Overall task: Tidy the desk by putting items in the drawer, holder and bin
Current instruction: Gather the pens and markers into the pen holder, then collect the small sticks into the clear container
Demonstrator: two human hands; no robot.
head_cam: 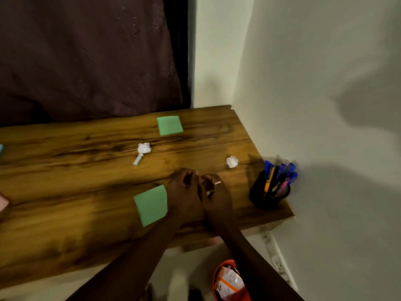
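My left hand [184,190] and my right hand [216,193] hover side by side over the front right of the wooden desk [76,174]. Their fingers are curled and I see nothing in them. A ring sits on a right finger. One green sticky pad [151,205] lies just left of my left hand, another green pad [170,125] near the back edge. A crumpled paper ball [144,148] with a small paper roll [138,160] lies mid-desk. A second paper ball [232,161] lies beyond my right hand. A black pen holder [269,197] full of pens stands at the right corner.
An orange bin [217,276] holding wrappers stands on the floor under the desk's right end. A white wall [325,105] borders the desk on the right and a dark curtain [86,57] hangs behind. A light blue thing [1,151] and a pink thing [3,204] show at the left edge.
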